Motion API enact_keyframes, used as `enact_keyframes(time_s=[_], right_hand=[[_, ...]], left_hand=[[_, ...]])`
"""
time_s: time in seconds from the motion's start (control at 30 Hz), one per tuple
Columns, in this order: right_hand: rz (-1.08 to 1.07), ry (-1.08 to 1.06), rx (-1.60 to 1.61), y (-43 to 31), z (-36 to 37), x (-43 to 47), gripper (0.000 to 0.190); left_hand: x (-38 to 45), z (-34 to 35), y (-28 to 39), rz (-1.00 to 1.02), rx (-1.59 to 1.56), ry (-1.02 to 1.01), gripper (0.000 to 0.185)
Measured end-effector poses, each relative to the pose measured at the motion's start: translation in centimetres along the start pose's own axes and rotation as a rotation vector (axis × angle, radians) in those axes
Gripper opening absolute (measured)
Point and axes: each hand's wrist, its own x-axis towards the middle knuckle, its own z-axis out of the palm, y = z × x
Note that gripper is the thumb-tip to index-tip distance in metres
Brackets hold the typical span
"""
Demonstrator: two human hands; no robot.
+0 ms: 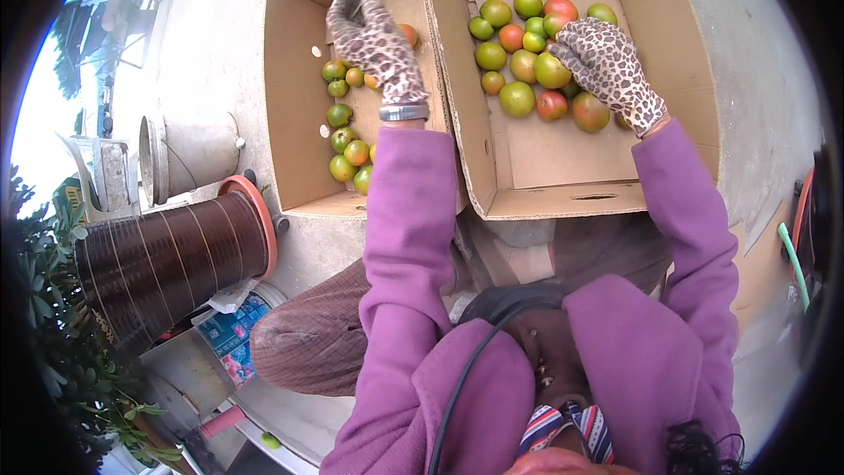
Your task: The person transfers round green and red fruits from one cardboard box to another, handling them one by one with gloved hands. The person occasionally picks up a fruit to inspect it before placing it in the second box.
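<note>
Two open cardboard boxes stand side by side before me. Over the far part of the left box (pixel 300 92) is my left hand (pixel 376 43), in a leopard-print glove with grey fingers. Its fingers are curled and blurred, so whether they hold anything is unclear. Green and orange tomatoes (pixel 343 139) lie beneath and nearer along that box's left side. Inside the right box (pixel 666 79), my right hand (pixel 610 69), gloved alike, rests against a pile of green and reddish tomatoes (pixel 517 99). Its fingertips touch the pile near a large green tomato (pixel 552 70); the palm side is hidden.
At left, a dirty white bucket (pixel 191 155) lies on its side near a brown ribbed planter (pixel 178 264) with an orange-red rim. Leafy plants (pixel 59 343) edge the far left. A small green fruit (pixel 270 440) lies on a pale surface below.
</note>
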Motion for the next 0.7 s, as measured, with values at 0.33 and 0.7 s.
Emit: enact_keyframes(time_s=[0.33,0.7], right_hand=[[0.05,-0.021,0.062,-0.3,-0.5,-0.2,0.021],[-0.099,-0.123,-0.015,-0.3,1.3,-0.3,0.021]], left_hand=[[1.5,-11.0,-14.5,-0.749,0.807,-0.198,0.081],[-0.3,-9.7,-12.0,-0.696,0.792,-0.146,0.069]])
